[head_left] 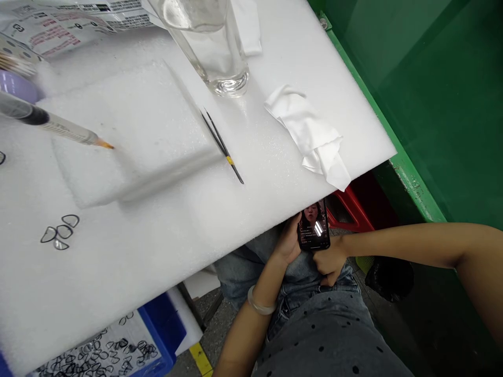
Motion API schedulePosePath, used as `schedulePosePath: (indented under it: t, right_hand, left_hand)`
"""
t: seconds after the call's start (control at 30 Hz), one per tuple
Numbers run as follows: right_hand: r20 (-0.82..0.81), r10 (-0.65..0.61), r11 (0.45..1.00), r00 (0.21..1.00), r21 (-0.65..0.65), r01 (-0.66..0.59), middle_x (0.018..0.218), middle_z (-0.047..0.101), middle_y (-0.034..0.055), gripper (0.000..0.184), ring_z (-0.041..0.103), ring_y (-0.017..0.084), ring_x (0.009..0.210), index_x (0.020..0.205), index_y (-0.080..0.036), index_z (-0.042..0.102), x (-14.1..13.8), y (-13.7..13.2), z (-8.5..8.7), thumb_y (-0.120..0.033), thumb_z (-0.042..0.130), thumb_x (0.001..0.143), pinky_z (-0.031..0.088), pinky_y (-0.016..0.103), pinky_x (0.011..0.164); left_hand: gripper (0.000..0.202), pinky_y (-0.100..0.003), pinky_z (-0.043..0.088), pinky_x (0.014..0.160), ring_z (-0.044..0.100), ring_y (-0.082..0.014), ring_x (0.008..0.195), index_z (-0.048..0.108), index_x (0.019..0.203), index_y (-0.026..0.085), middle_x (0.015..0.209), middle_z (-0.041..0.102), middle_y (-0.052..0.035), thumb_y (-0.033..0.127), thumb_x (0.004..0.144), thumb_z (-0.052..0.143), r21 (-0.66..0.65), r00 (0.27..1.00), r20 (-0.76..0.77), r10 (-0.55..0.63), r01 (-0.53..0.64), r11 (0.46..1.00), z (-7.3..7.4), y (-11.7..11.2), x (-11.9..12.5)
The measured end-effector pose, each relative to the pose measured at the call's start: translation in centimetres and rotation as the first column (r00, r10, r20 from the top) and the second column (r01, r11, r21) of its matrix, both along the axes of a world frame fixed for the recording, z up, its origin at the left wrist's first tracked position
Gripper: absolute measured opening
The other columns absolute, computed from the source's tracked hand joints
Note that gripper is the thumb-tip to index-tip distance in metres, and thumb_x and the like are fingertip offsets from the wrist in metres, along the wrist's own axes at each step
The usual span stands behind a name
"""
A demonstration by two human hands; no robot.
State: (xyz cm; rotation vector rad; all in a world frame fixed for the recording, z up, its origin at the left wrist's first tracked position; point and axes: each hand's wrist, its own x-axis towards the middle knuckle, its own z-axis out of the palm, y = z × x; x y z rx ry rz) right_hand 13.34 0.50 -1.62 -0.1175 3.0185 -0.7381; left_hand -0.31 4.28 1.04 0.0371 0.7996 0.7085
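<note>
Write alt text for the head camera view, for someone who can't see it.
A left hand and right hand hold a phone low at the lap, just under the edge of a white foam table. On the table lie tweezers, a syringe, a glass, a crumpled cloth and a few wire loops.

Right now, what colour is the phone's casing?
Black; the phone shows best in the head view.

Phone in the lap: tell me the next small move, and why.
Probably lay the phone on the bare foam sheet, freeing a hand for the tweezers. The left hand and right hand both hold it below the sheet's edge, while tweezers, syringe and wire rings lie untouched on the sheet.
</note>
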Motion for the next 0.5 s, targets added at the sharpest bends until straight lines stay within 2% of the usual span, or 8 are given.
schedulePosePath:
  t: [0.23,0.5]
  right_hand:
    - [-0.005,-0.01,1.0,1.0,0.01,0.011,0.037,0.043,0.0016,0.053,0.038,0.016,0.035,0.047,-0.019,0.061,0.0,-0.1,-0.2,-0.056,0.066,0.085,0.026,0.031,0.039]
    - [0.019,0.006,0.999,1.0,0.05,-0.007,0.044,0.043,-0.0052,0.057,0.043,0.011,0.042,0.056,-0.017,0.053,0.3,-0.7,-1.1,-0.06,0.062,0.092,0.042,0.025,0.051]
  left_hand:
    - [0.034,-0.045,0.036,0.12,0.056,-0.0287,0.135,0.073,0.114,0.019,0.126,0.072,-0.0094,0.039,0.087,0.07,-0.016,1.0,0.004,-0.006,0.006,1.0,0.1,0.1,0.0]
    - [0.033,-0.043,0.035,0.12,0.055,-0.0278,0.135,0.073,0.114,0.019,0.128,0.072,-0.0087,0.038,0.088,0.07,-0.015,1.0,-0.002,0.007,-0.007,1.0,-0.1,0.0,0.0]
